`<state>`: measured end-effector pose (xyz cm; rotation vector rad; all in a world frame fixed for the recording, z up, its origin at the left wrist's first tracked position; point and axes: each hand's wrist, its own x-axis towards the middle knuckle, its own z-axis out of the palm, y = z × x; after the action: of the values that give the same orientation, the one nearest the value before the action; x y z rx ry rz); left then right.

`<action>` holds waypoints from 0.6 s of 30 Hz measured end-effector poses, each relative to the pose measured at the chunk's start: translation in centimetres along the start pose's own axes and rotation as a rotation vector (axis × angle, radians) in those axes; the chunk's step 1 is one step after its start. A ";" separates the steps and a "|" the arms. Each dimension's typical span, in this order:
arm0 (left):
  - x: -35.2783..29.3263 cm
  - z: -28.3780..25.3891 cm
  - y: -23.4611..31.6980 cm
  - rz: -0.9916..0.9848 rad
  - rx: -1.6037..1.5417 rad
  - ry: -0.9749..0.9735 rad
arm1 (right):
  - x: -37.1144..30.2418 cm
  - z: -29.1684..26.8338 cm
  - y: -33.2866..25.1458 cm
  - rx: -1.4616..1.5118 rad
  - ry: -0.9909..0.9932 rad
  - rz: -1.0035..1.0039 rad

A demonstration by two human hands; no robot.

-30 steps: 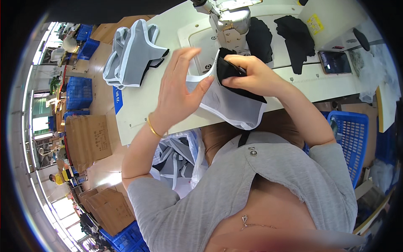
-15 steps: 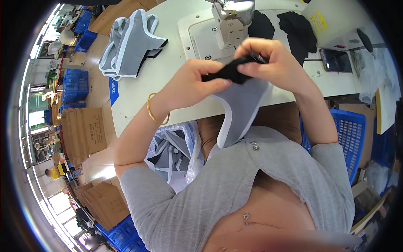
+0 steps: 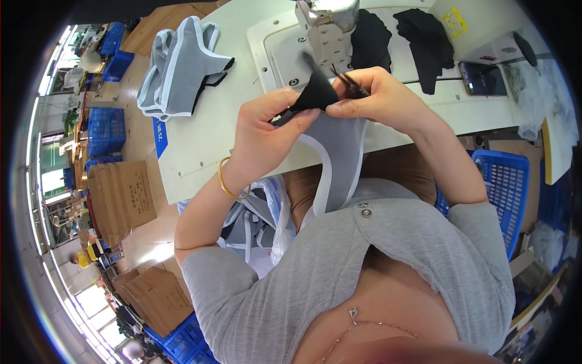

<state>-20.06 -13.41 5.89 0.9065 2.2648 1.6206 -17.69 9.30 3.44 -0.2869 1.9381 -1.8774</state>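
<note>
My left hand (image 3: pixel 267 124), with a gold bangle at its wrist, pinches the black fabric (image 3: pixel 316 96) at the top end of a grey garment piece with white binding (image 3: pixel 341 155). That piece hangs from the table edge toward my lap. Close against the same black fabric, my right hand (image 3: pixel 379 100) is closed around a slim dark tool that looks like thread snips (image 3: pixel 350 84); its thumb lies by the cloth. Just beyond both hands stands the sewing machine head (image 3: pixel 330 36). A dark strip rising from the fabric is blurred.
Finished-looking grey pieces with white binding (image 3: pixel 182 73) lie stacked at the table's left. Black fabric pieces (image 3: pixel 424 45) and a phone (image 3: pixel 483 79) lie to the right. Below the table are a plastic bag of grey pieces (image 3: pixel 251 221) and a blue crate (image 3: pixel 500 182). Cardboard boxes (image 3: pixel 121 197) stand left.
Both hands have shifted slightly left and turned the black fabric, which now points upward. The dark tool in my right hand shows more clearly. The grey piece has moved left with them.
</note>
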 end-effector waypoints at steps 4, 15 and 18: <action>-0.2 -0.4 -0.5 -0.080 -0.041 -0.012 | -0.8 1.4 1.0 -0.057 0.279 -0.248; 4.6 -4.4 -0.5 -0.521 -0.197 -0.506 | -0.9 2.0 1.5 -1.076 0.434 -1.069; 5.6 -4.0 -0.5 -0.461 -0.046 -0.642 | -0.8 2.2 1.4 -1.140 0.430 -1.093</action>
<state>-26.67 -13.30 7.96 0.6885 1.7972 0.9924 -15.76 7.73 2.17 -1.6348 3.4076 -0.9684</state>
